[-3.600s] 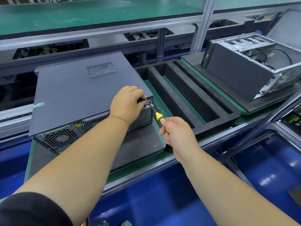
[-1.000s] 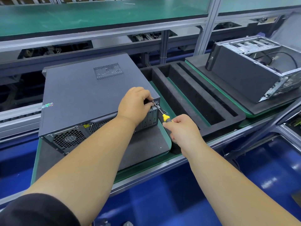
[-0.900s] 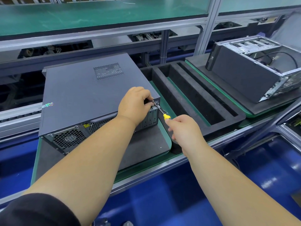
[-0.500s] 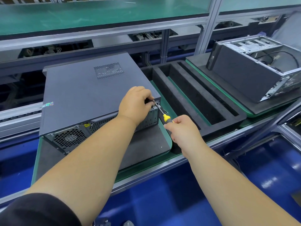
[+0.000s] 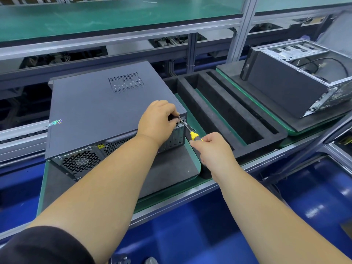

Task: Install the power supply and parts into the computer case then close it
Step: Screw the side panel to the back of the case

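Yellow-handled screwdriver (image 5: 190, 132) gripped by right hand (image 5: 213, 149), left hand (image 5: 158, 121) steadying tip.

You have one view only, a wide-angle camera on your head, looking forward and down along both forearms, so no second view shares the scene. It sits close over the near edge of the conveyor bench (image 5: 171, 206), with the closed computer case (image 5: 99, 107) left of centre and the blue floor (image 5: 314, 197) below the bench's near edge. The wide lens bends the far shelf (image 5: 114, 18) and reaches the open case (image 5: 297, 80) toward the bench's right end.
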Motion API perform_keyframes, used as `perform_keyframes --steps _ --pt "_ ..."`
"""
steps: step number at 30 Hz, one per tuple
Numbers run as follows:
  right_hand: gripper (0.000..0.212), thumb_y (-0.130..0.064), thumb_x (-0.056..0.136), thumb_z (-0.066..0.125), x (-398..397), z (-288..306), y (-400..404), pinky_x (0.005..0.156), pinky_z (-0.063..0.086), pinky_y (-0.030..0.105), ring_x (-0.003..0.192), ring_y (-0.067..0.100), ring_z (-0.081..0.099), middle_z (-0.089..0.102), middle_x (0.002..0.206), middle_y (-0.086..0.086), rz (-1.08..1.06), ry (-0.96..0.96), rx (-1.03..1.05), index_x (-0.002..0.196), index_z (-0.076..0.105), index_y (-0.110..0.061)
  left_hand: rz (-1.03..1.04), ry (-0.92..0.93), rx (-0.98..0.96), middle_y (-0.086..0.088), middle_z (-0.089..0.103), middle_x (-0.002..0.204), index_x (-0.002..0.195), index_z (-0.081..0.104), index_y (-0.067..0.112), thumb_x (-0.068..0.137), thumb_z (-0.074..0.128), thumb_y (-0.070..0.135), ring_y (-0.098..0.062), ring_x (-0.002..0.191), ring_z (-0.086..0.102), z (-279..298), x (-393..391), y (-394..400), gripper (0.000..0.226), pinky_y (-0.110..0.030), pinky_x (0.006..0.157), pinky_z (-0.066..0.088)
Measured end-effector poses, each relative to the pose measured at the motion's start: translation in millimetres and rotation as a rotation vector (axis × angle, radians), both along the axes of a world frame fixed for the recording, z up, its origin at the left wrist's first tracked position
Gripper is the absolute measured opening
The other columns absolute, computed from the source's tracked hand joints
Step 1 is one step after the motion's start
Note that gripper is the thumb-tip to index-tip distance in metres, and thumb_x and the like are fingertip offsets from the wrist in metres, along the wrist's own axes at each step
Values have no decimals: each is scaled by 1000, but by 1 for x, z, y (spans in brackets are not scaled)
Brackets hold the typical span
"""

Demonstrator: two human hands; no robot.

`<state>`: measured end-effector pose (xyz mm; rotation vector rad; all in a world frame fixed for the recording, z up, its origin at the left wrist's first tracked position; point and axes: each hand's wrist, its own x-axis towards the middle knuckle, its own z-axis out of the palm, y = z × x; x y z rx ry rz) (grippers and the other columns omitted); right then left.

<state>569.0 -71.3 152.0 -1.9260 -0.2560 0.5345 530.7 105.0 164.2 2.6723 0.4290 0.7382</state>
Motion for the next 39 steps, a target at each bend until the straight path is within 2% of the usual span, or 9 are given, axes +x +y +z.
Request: perform_keyframes --steps 4,8,11,14,18,22,28,33,39 --pt "41 -41 95 54 0 3 -5 60 45 37 56 19 47 55 62 3 9 -119 -106 80 61 -4 2 0 1 4 63 91 87 69 16 84 72 19 -20 95 53 0 0 0 5 -26 80 42" --pt "51 -43 104 38 4 10 4 57 39 30 55 12 50 60 57 -10 -32 2 -153 72 67 -15 1 -3 3 5 62 90 87 68 16 84 72 20 -20 94 52 0 0 0 6 -26 79 42" --pt "46 -48 97 48 4 9 6 58 38 34 51 15 41 50 56 -1 -14 59 -86 73 57 -10 2 -4 -1 5 62 90 86 68 16 84 72 19 -20 95 53 0 0 0 5 -25 79 41" --pt "39 -36 88 64 0 5 -2 52 32 32 44 15 30 35 47 -8 37 -34 -29 65 40 -17 4 2 -6 4 63 91 87 68 16 84 71 18 -20 95 53 1 -1 0 4 -27 79 43" --pt "42 -39 96 53 0 8 -3 58 38 34 52 18 43 50 52 -4 16 -111 -118 65 54 -11 8 6 -6 5 62 90 87 68 17 85 71 20 -18 95 52 0 0 -1 4 -27 79 44" --pt "47 -42 104 38 2 14 3 57 37 30 55 12 50 60 52 -8 -22 2 -139 75 67 -19 4 -1 -7 5 62 90 85 67 17 84 71 19 -19 94 52 0 0 -1 5 -28 79 44" --pt "30 -40 87 65 2 8 -2 56 36 33 52 16 38 45 61 0 25 -27 -67 79 52 -14 2 -9 -7 3 63 89 85 68 16 84 72 18 -20 94 53 1 -1 -1 5 -28 78 44" --pt "39 -42 94 56 1 9 -6 57 44 36 53 19 46 52 54 -1 11 -191 -183 80 62 -5 8 -13 -7 4 63 89 85 68 16 84 72 18 -19 94 53 1 0 -1 4 -25 77 41" --pt "50 -40 105 38 -1 14 8 73 48 41 59 16 53 59 46 -7 -7 44 -139 68 65 -20 6 -7 3 5 62 89 85 68 17 84 72 18 -19 93 53 0 0 -1 4 -24 77 41"
